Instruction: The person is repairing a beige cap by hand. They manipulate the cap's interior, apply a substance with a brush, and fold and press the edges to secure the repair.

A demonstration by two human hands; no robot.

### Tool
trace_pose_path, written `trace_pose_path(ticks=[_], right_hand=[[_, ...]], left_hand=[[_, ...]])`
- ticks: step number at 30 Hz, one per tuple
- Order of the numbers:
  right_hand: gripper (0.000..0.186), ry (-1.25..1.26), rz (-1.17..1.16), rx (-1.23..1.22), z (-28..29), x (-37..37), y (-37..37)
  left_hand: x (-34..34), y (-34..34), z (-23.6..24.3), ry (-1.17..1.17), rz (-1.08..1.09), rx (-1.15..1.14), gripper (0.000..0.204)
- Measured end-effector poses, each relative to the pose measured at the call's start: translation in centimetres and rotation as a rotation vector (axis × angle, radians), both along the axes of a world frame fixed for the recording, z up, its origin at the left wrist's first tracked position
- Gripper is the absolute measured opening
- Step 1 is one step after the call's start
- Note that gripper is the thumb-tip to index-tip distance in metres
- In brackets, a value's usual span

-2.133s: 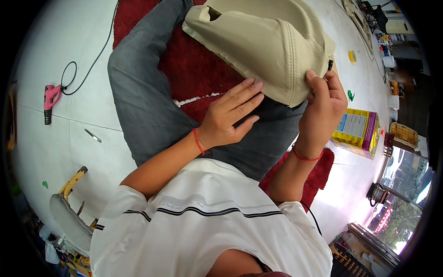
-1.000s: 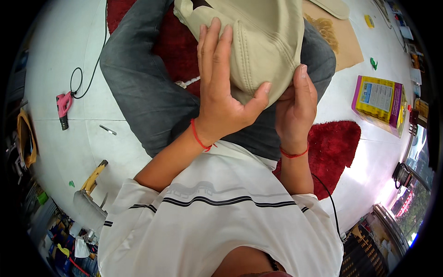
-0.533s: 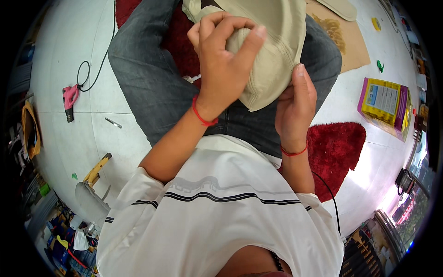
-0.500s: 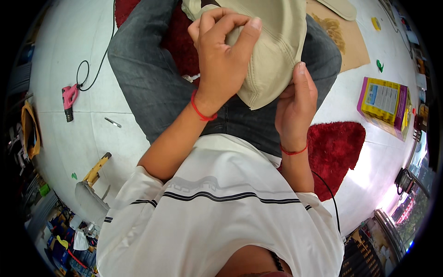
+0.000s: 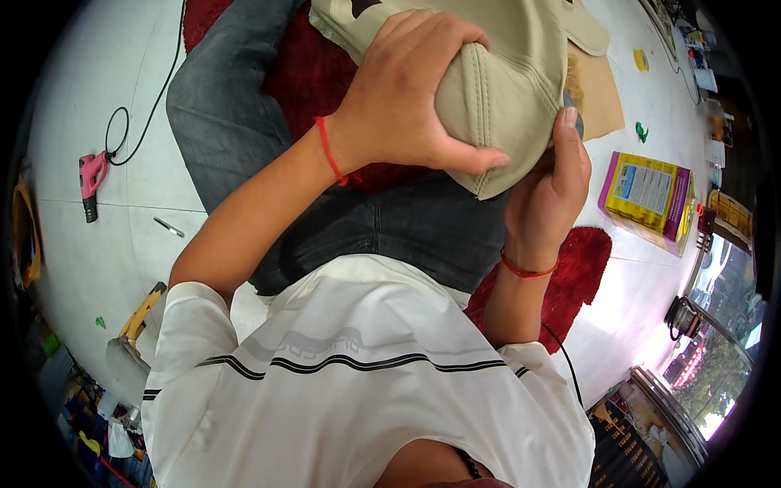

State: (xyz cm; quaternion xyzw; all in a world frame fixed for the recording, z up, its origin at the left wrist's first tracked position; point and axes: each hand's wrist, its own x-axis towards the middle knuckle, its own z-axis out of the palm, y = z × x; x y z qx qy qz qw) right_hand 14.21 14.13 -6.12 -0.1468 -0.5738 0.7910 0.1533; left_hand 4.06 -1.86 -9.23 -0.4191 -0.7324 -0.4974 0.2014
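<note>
Head view: left hand (image 5: 407, 98) clamped over the beige cap (image 5: 504, 73), thumb pressed on a seam; right hand (image 5: 549, 183) gripped its lower edge from beneath. Cap held above lap, over red rug (image 5: 582, 268). Looked mid-job, seam not finished. Pink glue gun (image 5: 88, 183) lay far left on floor.

The beige fabric cap (image 5: 504, 73) was held up above the person's lap, over the grey jeans and the dark red rug. Its cloth was smooth with raised stitched seams running along a rounded panel. One edge came down to a blunt corner pointing toward the person. A dark cut-out shape showed on its upper flat part
</note>
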Motion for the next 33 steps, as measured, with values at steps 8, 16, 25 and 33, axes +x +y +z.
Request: trace_pose_path(ticks=[8,16,25,33], right_hand=[[0.043,0.032,-0.176,-0.072,0.5,-2.8,0.6],[0.045,0.044,-0.199,-0.093,0.1,-3.6,1.7],[0.046,-0.037,-0.215,0.011,-2.2,-5.3,8.2],[0.046,-0.042,-0.218,-0.018,-3.9,-5.0,9.9]], left_hand=[[-2.9,4.2,-1.3,0.037,0.150,0.266,0.036],[-6.0,3.6,-2.6,-0.234,-0.007,0.079,0.032],[-11.2,3.2,-10.2,-0.113,0.179,-0.009,0.043],[-0.3,10.1,-8.2,-0.033,0.188,0.071,0.078]])
